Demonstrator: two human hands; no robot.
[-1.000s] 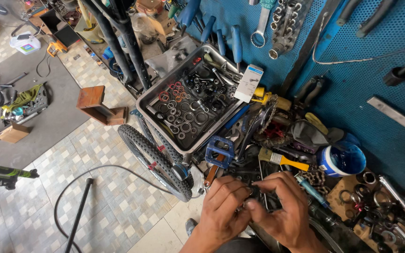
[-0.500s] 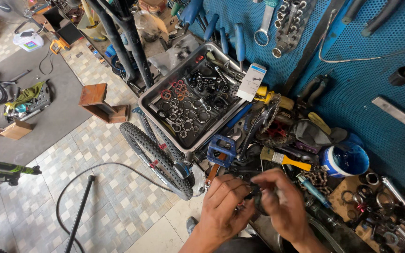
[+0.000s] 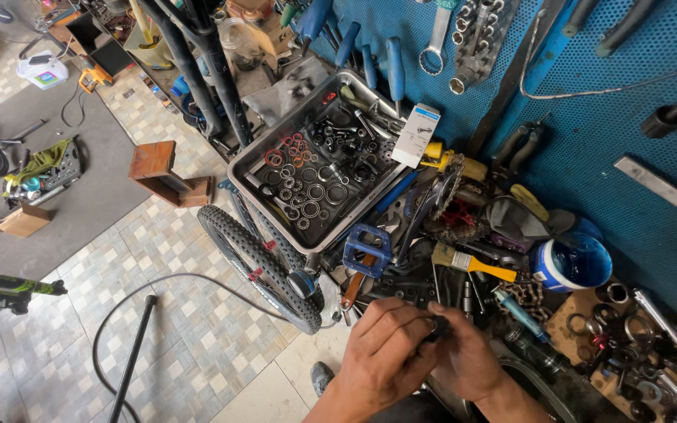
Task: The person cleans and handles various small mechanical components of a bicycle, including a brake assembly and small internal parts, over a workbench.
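1. Head view, backdrop: bike workshop, tiled floor (image 3: 197, 329), blue pegboard (image 3: 589, 125) hung with wrenches, and a cluttered tabletop (image 3: 636, 368) carrying a metal tray (image 3: 254, 182) of rings and bearings.
2. Same view, the hands: left hand (image 3: 385, 352) and right hand (image 3: 472, 362) meet at the bottom edge, both pinching one small black part (image 3: 435, 329) right between their fingertips.
3. Part sits dead centre, equally near both; too small to call its long axis. Blue pedal (image 3: 367, 249) lies just beyond, knobby tyre (image 3: 256, 262) to the left.
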